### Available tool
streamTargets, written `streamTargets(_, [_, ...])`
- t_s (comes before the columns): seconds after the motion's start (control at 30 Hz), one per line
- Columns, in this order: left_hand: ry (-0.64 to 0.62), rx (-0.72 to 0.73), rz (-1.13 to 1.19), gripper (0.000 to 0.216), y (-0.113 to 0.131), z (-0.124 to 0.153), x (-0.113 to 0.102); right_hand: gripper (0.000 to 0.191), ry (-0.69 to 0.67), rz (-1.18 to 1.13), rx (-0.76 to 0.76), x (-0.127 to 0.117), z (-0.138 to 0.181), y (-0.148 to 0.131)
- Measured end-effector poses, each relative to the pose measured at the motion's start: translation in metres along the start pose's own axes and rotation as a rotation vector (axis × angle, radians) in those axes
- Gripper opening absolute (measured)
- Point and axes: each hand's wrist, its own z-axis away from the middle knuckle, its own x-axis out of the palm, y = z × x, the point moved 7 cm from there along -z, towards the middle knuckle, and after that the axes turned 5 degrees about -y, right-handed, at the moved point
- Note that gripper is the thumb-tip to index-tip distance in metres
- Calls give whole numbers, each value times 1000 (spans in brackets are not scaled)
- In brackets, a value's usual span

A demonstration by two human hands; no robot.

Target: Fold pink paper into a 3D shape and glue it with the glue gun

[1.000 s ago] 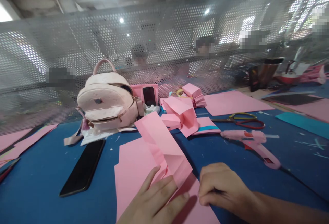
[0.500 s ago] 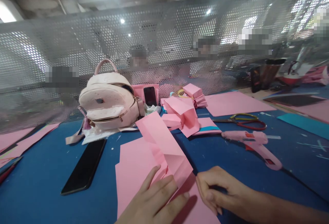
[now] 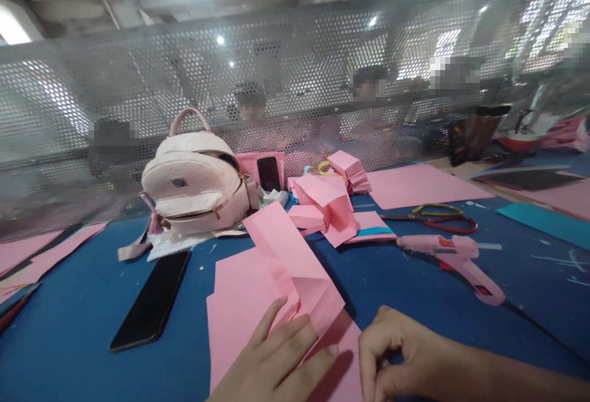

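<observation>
My left hand (image 3: 280,362) lies spread over a folded piece of pink paper (image 3: 290,248), its fingers apart and pressing on it. Beneath that piece is a wider pink sheet (image 3: 235,310) on the blue table. My right hand (image 3: 401,353) is closed at the right edge of the pink paper, fingers curled down. Its fingertips are partly cut off by the frame's bottom, and I cannot see what, if anything, they hold. Beyond my right hand lies a pink glue gun (image 3: 454,248) with a glue stick poking from its back.
Scissors (image 3: 449,220) lie behind the glue gun. Folded pink paper pieces (image 3: 329,202) are piled further back. A black phone (image 3: 152,300) lies left, before a pale backpack (image 3: 198,181). A perforated metal screen (image 3: 295,82) stands behind, with people beyond it.
My right hand has slid slightly right and toward me along the paper's edge, its fingers still curled. My left hand and the folded paper have stayed in place.
</observation>
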Motion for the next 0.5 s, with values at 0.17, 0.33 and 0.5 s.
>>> streamTargets(0.17, [-15,33,-23,44,1,3,4,47,17,-30,-18,-3,-2,1])
streamTargets(0.33, [4,15,-12,44,0,0,1,52,-60,-5,-159,-4,-4,-1])
streamTargets(0.5, [14,21,-13,42,2,-2,-1,62,-352,24,9,4,6,-12])
